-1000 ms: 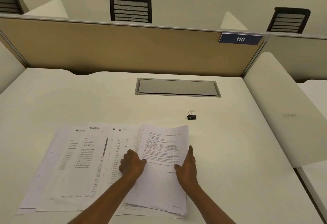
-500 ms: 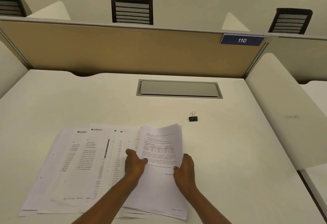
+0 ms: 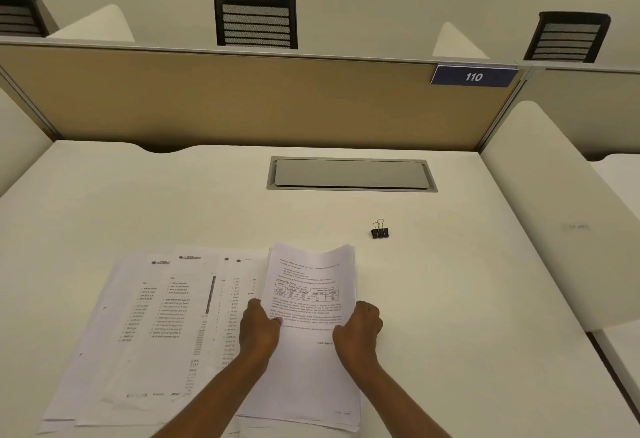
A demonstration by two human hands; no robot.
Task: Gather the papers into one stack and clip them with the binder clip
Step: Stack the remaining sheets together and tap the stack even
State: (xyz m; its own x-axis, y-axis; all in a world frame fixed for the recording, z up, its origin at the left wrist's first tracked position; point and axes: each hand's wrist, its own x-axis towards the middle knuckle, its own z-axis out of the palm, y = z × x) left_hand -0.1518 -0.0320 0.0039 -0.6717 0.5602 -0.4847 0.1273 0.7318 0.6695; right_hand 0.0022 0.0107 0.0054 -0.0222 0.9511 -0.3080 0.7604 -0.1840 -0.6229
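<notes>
head view looks down, close over desk (image 3: 138,202).

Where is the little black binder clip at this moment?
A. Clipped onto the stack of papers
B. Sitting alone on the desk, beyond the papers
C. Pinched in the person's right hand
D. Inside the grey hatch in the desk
B: the binder clip stands by itself on the desk, apart from the papers that the left hand and right hand are gripping.

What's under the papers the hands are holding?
More white sheets peek out below the held bundle, and printed pages spread left from beneath it. The bundle covers the rest, so how many lie under is unknown.
</notes>
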